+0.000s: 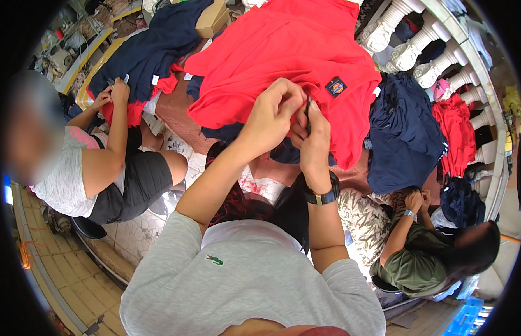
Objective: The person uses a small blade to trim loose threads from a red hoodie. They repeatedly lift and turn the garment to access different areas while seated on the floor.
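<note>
A large red garment [294, 42] with a square dark label [335, 87] lies spread in front of me over the table. My left hand [274, 112] is closed, its fingertips pinching the near edge of the red cloth. Close beside it, my right hand [312, 134] grips a slim dark tool [308, 115], whose tip points up toward the pinched cloth. Most of that tool is hidden in my fingers, so its exact kind does not show. The two hands almost meet, just left of the label.
Navy garments [403, 131] are heaped to the right, beside a smaller red one [455, 134] and a white balustrade [423, 42]. At left a seated person works on navy and red cloth [151, 47]. Another person [423, 246] sits at right. A cardboard box [212, 19] stands behind.
</note>
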`<action>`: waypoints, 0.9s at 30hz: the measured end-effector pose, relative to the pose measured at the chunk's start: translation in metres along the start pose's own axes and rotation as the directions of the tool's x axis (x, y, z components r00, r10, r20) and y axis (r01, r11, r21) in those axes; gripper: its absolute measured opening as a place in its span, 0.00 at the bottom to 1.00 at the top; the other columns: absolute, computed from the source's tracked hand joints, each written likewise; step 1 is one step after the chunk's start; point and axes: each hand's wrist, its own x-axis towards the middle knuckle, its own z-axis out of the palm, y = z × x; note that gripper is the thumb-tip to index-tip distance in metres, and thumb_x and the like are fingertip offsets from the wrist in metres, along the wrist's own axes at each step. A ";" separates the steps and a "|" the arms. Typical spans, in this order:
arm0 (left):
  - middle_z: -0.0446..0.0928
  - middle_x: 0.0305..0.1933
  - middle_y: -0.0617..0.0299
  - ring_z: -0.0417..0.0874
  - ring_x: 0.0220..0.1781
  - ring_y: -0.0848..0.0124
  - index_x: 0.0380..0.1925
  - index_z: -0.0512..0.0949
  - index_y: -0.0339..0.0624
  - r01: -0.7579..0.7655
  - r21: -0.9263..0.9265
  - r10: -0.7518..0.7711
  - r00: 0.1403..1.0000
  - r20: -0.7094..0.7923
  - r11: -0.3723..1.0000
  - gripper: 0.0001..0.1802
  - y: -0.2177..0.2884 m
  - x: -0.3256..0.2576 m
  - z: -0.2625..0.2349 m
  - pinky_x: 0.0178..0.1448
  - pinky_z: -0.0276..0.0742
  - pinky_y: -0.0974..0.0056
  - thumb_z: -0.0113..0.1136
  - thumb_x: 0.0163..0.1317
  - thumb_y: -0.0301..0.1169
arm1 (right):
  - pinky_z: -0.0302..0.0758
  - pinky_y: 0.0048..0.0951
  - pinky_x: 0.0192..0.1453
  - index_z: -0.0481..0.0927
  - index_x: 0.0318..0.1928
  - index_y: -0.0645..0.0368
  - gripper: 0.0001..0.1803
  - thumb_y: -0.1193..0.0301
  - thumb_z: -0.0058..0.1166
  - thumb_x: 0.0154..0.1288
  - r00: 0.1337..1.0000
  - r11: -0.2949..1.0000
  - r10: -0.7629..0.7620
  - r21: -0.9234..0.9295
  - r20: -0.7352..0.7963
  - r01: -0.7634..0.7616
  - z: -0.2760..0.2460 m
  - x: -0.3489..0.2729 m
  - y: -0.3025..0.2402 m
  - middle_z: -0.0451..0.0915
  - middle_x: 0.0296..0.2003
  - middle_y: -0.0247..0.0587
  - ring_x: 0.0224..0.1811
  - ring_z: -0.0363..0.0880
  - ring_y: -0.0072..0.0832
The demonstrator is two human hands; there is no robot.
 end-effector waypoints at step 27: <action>0.68 0.70 0.49 0.69 0.72 0.67 0.67 0.64 0.31 -0.282 0.066 0.282 0.959 0.000 0.957 0.26 0.030 -0.018 -0.011 0.74 0.63 0.62 0.53 0.69 0.16 | 0.50 0.16 0.21 0.72 0.66 0.64 0.25 0.77 0.58 0.70 0.959 0.943 -0.281 0.197 0.036 0.269 -0.029 -0.002 -0.036 0.71 0.27 0.20 0.19 0.57 0.06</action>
